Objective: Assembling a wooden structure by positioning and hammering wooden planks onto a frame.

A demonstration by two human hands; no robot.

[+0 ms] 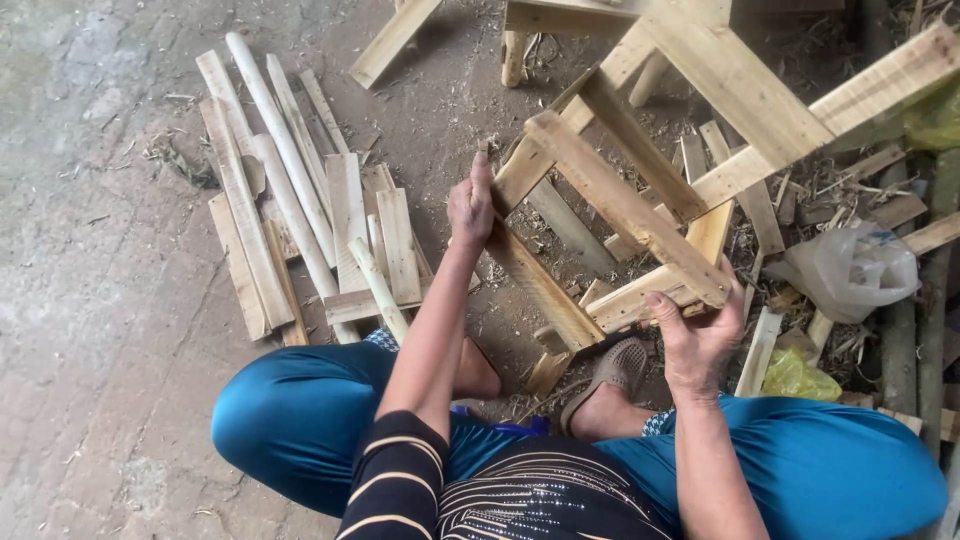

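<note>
We steady wooden frame (610, 200) over floor (100, 300), between knees. Left hand (470, 205) fingers wrapped on near corner slat; right hand (700, 335) fingers clamp opposite corner, keeping frame tilted. Cut slats (300, 210) piled left.

A wooden frame (610, 215) of pale, rough slats nailed into an open rectangle stands tilted on the dirt floor (100, 300) before the seated person; its slats run diagonally; its lower edge rests on the ground beside a sandalled foot; both hands grip it at opposite sides.
</note>
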